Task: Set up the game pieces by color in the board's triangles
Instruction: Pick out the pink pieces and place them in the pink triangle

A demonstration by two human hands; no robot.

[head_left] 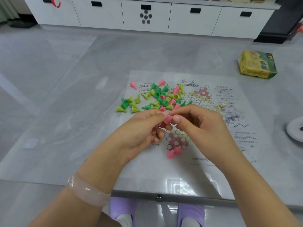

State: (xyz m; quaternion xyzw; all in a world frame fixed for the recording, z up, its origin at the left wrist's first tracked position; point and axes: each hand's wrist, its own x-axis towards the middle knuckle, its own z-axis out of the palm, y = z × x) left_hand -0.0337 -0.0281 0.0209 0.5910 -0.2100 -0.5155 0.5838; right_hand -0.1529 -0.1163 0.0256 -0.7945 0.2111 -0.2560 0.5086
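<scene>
A printed paper game board point(232, 99) lies flat on the grey table. Over its middle, my left hand point(141, 133) cups several pink cone pieces, and my right hand point(201, 123) pinches one pink piece point(168, 119) at the left hand's fingertips. Two pink pieces point(173, 152) stand at the tip of the board's near triangle point(177, 140). A loose pile of pink, dark green and yellow-green cones point(157, 99) spreads over the board's far left part. One pink cone point(133, 84) lies apart at the far left.
A yellow and green game box point(257, 64) sits at the table's far right. A small beige bead point(222, 105) rests on the board's right side. A white round object point(295, 131) pokes in at the right edge. White drawers point(147, 15) stand beyond the table.
</scene>
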